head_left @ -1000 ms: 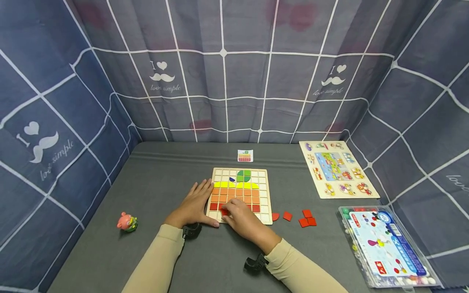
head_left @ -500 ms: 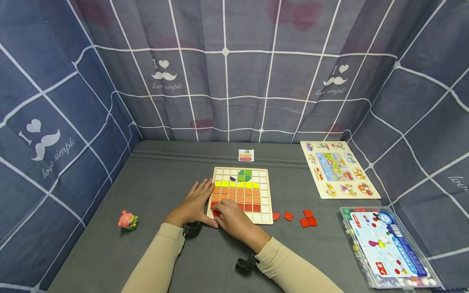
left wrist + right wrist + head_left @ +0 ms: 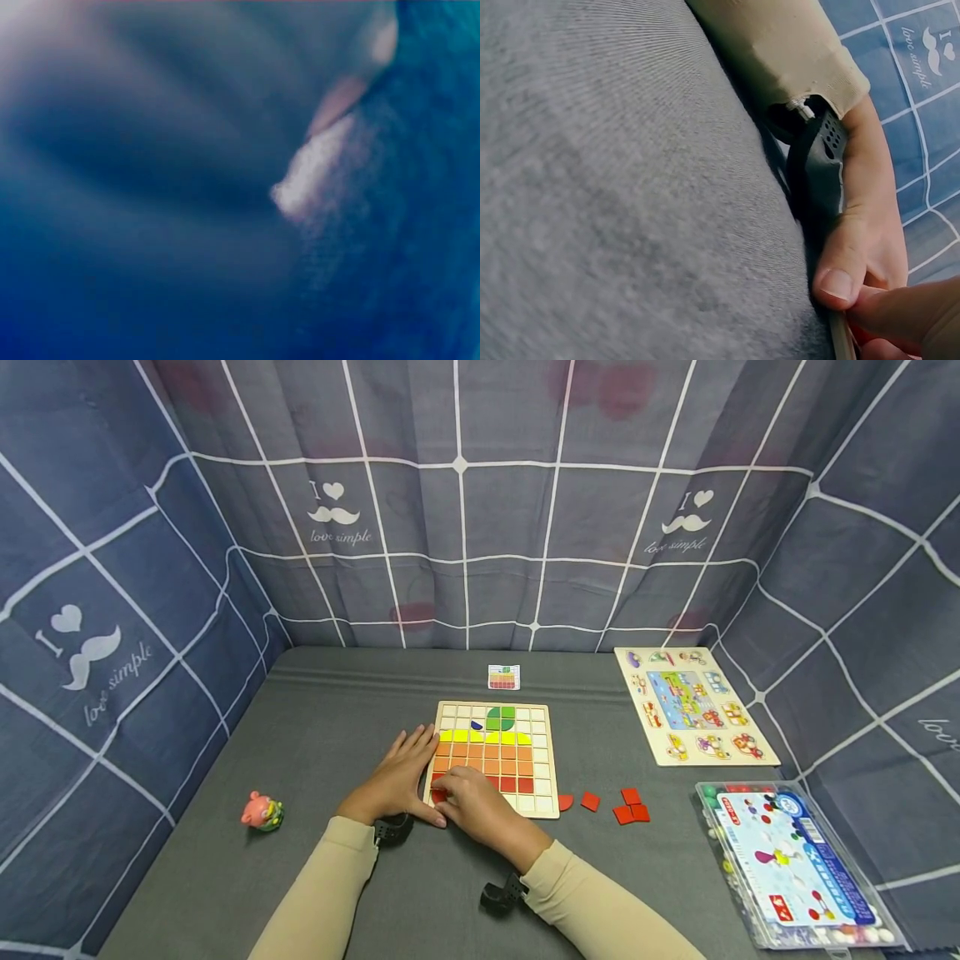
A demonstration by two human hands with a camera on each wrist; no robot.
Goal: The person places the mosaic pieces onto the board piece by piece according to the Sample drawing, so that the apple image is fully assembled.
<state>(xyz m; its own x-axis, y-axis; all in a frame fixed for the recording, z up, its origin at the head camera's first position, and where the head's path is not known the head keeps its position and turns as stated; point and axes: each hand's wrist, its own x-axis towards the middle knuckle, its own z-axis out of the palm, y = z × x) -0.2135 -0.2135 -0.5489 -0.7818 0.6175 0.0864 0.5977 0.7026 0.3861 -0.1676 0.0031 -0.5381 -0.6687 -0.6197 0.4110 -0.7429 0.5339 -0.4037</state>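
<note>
A wooden grid board lies mid-table with rows of orange tiles, a yellow row, a red row, a green shape and a small blue piece. My left hand rests along its left edge, fingers stretched out, thumb at the near corner. Over the lower left cells, my right hand pinches a red tile, mostly hidden by the fingers. In the right wrist view, the left thumb sits against the right fingers. The left wrist view is blurred.
Several loose red tiles lie right of the board, a rounded one beside its edge. A small pattern card lies behind. A picture puzzle board, a clear plastic case and a pink pig figure stand around.
My right hand has moved left across the board with the red tile, toward the lower left corner, then barely shifted in the last half second. The left hand stays in place.
</note>
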